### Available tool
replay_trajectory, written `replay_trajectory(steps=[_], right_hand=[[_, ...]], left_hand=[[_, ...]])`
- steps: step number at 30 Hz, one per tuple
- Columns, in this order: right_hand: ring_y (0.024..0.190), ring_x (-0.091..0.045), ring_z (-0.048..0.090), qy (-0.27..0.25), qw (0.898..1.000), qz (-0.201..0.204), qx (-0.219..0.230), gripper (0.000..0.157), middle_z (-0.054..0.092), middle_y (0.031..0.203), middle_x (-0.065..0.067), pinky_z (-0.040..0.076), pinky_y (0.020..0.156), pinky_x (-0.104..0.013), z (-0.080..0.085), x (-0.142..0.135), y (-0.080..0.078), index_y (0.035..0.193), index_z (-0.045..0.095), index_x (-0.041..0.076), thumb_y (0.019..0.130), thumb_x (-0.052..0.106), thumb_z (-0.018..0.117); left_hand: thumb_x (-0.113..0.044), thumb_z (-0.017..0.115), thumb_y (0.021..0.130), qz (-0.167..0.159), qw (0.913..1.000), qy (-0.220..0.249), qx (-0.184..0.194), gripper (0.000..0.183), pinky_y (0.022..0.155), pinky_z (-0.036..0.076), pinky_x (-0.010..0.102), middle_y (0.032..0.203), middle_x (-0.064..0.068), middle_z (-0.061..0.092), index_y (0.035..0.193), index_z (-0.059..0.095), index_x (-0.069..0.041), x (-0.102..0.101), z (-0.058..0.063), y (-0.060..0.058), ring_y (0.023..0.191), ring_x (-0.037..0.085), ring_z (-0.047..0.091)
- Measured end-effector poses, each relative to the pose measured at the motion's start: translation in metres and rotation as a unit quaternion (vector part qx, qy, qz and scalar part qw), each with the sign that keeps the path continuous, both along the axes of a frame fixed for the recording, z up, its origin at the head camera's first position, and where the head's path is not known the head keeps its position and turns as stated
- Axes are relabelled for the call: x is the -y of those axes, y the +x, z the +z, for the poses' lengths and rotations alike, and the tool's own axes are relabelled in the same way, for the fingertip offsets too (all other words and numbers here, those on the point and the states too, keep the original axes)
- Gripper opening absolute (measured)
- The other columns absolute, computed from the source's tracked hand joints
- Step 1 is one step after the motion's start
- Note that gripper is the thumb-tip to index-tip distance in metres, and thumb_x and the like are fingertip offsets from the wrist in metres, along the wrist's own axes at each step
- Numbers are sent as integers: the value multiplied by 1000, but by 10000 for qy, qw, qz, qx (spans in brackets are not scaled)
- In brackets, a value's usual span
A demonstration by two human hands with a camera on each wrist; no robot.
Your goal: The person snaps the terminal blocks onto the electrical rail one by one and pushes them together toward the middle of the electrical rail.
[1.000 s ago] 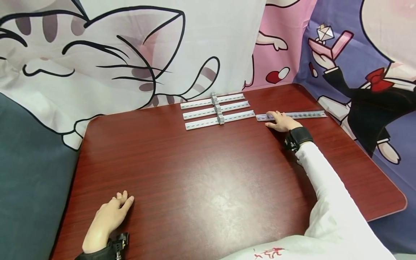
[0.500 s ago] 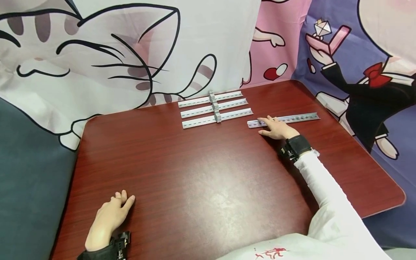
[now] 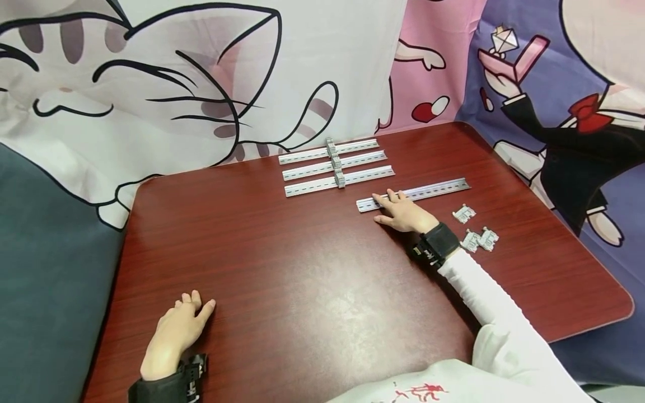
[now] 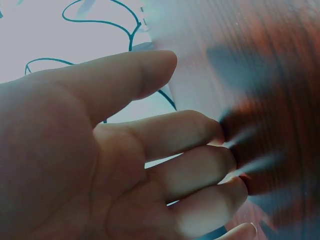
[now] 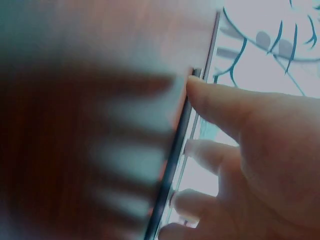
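My right hand (image 3: 407,215) grips a slotted metal DIN rail (image 3: 433,190) near its left end, thumb on the near side and fingers across it. In the right wrist view the rail (image 5: 172,165) appears edge-on, with the thumb tip against its edge. My left hand (image 3: 176,330) rests on the table at the lower left, fingers relaxed and holding nothing. Its fingertips touch the tabletop in the left wrist view. Three more DIN rails (image 3: 365,174) lie parallel at the back, with a row of small grey clip-like pieces (image 3: 335,162) across their middles.
Three loose pale grey clip-like pieces (image 3: 464,213) lie right of my right wrist, two of them close together. The red-brown wooden table (image 3: 282,268) has rounded corners and its right edge slants toward me. A cartoon-printed cloth (image 3: 327,50) hangs directly behind it.
My right hand has drawn the DIN rail leftward and toward me. Loose grey pieces now show beside the right wrist. The left hand stays almost still.
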State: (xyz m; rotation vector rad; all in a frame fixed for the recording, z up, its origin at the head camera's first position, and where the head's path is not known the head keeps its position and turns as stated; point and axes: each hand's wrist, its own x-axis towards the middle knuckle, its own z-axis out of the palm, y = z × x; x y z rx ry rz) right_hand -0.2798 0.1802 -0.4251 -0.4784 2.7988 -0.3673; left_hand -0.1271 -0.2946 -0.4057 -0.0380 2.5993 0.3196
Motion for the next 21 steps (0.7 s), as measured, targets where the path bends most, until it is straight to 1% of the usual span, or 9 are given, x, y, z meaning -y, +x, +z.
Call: replay_trajectory(steps=[3, 8, 14, 19, 21], right_hand=[[140, -55, 21, 142, 9999, -10, -62, 68, 22, 153, -35, 27, 112, -62, 0, 15, 5, 154, 27, 12, 98, 41, 53], [140, -56, 22, 448, 9988, 44, -174, 69, 23, 154, -33, 26, 114, -59, 4, 41, 11, 155, 25, 12, 98, 44, 50], [139, -54, 28, 919, 9946, 262, -404, 70, 29, 152, -31, 32, 112, -57, 2, 69, 18, 154, 25, 13, 98, 47, 49], [139, -51, 29, 1242, 9907, 395, -394, 69, 30, 153, -27, 33, 112, -54, 0, 95, 25, 155, 23, 16, 99, 50, 44], [141, -50, 28, 1304, 9904, 363, -280, 69, 29, 155, -25, 32, 113, -53, 1, 105, 28, 156, 21, 19, 99, 52, 43]], left_hand=[[-38, 35, 103, -27, 10000, -52, -75, 74, 100, 33, 69, 139, 52, 18, 139, 22, 25, -1, 0, -1, 128, 65, 26], [-35, 37, 103, 34, 9998, -139, -140, 75, 103, 31, 68, 139, 53, 15, 138, 19, 28, -8, -1, -3, 130, 64, 22], [-39, 37, 102, 123, 9999, -87, 49, 82, 105, 28, 68, 138, 55, 9, 137, 12, 31, -13, -3, -2, 131, 66, 14], [-38, 39, 102, 99, 9999, -1, 60, 83, 105, 26, 69, 136, 57, 8, 135, 11, 33, -17, -3, -2, 129, 69, 13], [-38, 39, 102, 87, 9999, 76, 122, 83, 106, 25, 69, 135, 58, 6, 135, 11, 33, -19, -2, -4, 129, 70, 10]])
